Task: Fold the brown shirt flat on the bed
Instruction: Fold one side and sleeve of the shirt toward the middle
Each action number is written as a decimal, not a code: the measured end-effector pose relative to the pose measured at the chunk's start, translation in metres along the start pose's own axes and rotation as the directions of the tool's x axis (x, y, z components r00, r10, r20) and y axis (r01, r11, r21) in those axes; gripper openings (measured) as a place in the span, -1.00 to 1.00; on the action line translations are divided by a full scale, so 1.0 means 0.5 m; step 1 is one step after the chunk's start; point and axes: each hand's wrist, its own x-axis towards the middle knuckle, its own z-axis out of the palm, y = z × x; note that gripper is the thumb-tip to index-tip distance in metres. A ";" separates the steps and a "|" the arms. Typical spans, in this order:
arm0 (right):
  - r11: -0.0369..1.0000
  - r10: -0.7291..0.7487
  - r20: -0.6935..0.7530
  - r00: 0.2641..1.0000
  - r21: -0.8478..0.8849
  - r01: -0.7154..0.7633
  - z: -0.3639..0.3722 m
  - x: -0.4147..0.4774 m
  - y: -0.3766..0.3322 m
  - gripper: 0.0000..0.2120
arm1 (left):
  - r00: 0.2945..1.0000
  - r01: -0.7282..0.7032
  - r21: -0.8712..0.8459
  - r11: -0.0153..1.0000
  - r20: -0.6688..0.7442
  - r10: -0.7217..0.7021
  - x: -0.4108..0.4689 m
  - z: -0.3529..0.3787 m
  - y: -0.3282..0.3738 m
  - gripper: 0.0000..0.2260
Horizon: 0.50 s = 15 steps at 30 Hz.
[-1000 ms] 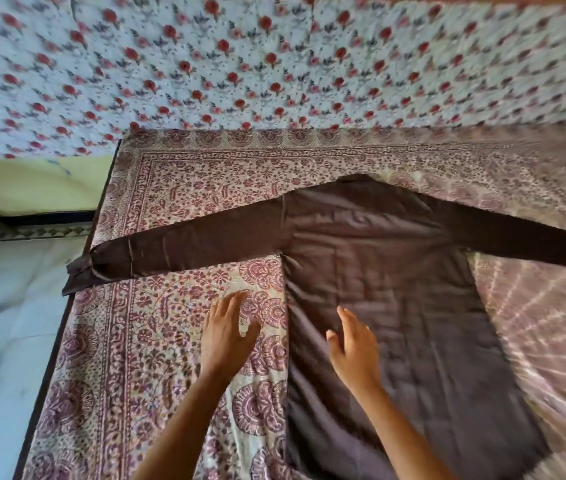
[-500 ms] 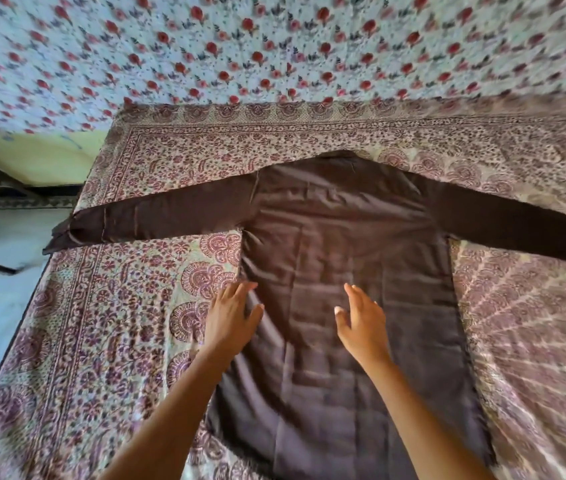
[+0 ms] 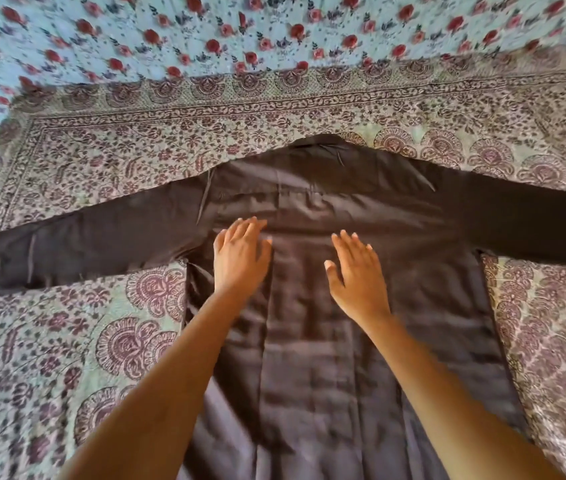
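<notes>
Brown shirt spread open on the bed, both hands flat over its upper part.

The bed [image 3: 67,341], covered in a maroon block-printed spread, fills most of the view, with a pale blue cloth [image 3: 170,36] printed with red flowers beyond its far edge. The brown shirt [image 3: 344,393] lies flat in the middle of the bed, collar [image 3: 323,147] away from the person. Its long body runs toward the near edge, both sleeves stretch out sideways to the edges of the view, and the dark cloth shows soft creases and lengthwise fold lines. The left hand [image 3: 240,258] and right hand [image 3: 356,271] lie palm-down just below the shoulders, near each other but apart, fingers straight, gripping nothing.
</notes>
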 end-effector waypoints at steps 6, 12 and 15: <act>0.995 -0.021 0.002 1.000 -0.096 0.022 0.045 0.202 0.040 -0.43 | 0.998 -0.016 0.107 0.994 0.059 0.009 0.214 0.073 0.001 -0.59; 0.987 0.114 0.170 0.979 -0.135 -0.092 0.077 0.359 0.088 -0.52 | 0.965 0.025 0.127 0.992 0.255 -0.057 0.362 0.145 -0.007 -0.58; 0.979 0.151 0.200 0.968 -0.162 -0.120 0.082 0.392 0.105 -0.52 | 0.945 0.034 0.190 0.981 0.314 -0.093 0.389 0.168 -0.044 -0.58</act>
